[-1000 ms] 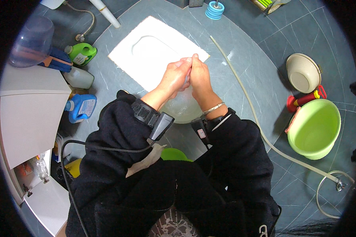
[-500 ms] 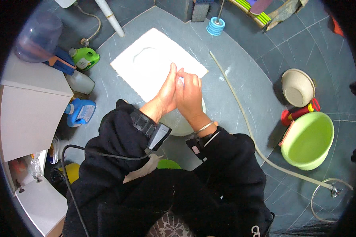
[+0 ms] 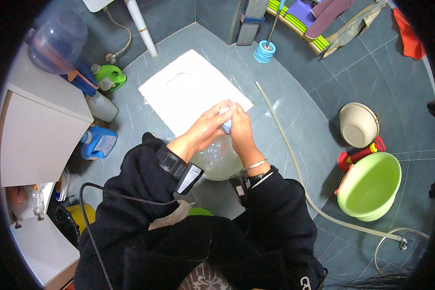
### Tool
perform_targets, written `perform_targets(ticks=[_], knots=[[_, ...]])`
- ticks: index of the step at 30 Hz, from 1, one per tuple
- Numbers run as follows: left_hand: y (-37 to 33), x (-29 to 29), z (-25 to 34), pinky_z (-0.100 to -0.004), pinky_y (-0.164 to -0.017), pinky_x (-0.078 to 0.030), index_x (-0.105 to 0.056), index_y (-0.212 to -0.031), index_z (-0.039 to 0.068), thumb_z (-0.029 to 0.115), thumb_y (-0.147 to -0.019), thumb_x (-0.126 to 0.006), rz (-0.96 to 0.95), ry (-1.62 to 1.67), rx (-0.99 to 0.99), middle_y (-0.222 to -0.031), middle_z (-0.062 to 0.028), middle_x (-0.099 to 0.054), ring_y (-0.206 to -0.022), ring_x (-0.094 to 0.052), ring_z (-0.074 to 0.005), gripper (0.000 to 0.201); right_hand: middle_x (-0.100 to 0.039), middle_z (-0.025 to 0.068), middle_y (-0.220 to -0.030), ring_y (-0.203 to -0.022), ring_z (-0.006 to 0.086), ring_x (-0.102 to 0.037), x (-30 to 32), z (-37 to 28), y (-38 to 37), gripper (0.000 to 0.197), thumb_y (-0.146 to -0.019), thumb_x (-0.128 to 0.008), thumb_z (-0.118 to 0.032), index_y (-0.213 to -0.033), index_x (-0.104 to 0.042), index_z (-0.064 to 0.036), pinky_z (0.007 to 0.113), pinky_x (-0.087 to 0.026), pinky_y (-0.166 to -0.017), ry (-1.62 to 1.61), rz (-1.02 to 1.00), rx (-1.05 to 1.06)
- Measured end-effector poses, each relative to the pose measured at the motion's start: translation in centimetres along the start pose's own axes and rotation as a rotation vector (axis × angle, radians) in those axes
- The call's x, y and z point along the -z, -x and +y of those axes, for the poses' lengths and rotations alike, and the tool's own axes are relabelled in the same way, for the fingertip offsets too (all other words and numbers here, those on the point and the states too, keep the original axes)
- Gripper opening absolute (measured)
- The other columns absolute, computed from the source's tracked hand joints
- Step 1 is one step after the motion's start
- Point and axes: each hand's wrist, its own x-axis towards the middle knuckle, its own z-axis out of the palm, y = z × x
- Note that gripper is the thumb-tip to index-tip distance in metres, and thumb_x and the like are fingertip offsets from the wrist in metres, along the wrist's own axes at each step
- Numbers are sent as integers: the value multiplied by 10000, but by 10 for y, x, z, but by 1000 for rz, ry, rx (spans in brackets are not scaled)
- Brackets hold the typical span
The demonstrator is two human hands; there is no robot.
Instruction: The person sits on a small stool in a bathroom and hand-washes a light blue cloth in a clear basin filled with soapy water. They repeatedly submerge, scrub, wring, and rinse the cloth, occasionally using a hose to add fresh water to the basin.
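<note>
My left hand point(image 3: 204, 126) and my right hand point(image 3: 240, 126) meet in front of me, fingers curled toward each other. Between them is a small pale blue and white thing point(image 3: 226, 124), mostly covered by the fingers; its kind does not show. Just under the hands stands a round, whitish see-through basin point(image 3: 216, 169) with a wet, shiny look inside; the hands and sleeves hide part of it. Beyond it, a bright white square floor fixture point(image 3: 183, 92) with a rounded recess is washed out by glare.
A pale hose point(image 3: 295, 154) runs along the floor at right. Past it are a beige bucket point(image 3: 358, 124), a red-handled tool point(image 3: 362, 155) and a green basin point(image 3: 372, 188). Bottles, including a blue one point(image 3: 100, 143), stand by the white cabinet point(image 3: 46, 137) at left.
Both hands have come nearer to me and lower in the picture, over the basin's far edge. More of the pale blue thing shows between them. The whole view has shifted slightly.
</note>
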Motion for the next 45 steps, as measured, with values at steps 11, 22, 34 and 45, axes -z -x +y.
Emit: perform_targets(ticks=[11,22,34,45], knots=[[2,15,9,-237,-654,-478,-543,-1102,23,89,-849,-613,199,-187,-178,-947,-58,-624,-823,-589,-118,271,-596,71,-1025,-939,152,-556,26,-26,9,241,-862,-581,-69,-1089,-590,14,273,-443,-829,-167,22,-121],[-5,15,16,-315,-881,-455,-463,-1145,33,41,-903,-498,257,361,-344,-1070,-91,-566,-1013,-554,-175,245,-556,-19,-893,-799,70,-507,46,-50,23,88,-791,-659,-17,-819,-578,-40,207,-417,-719,490,-391,-26],[-2,0,9,-336,-911,-447,-443,-1200,-21,119,-965,-374,81,222,-83,-1131,-139,-538,-1025,-551,-212,281,-571,-10,-860,-768,58,-552,22,-48,17,317,-785,-662,-13,-1076,-542,19,190,-454,-704,55,-162,-18],[-18,32,-26,-291,-759,-461,-545,-1094,-34,316,-852,-634,164,-369,160,-981,-95,-591,-898,-553,-171,435,-584,-27,-805,-695,55,-508,72,39,16,211,-812,-595,-101,-1013,-625,-47,207,-427,-628,4,-131,-428]])
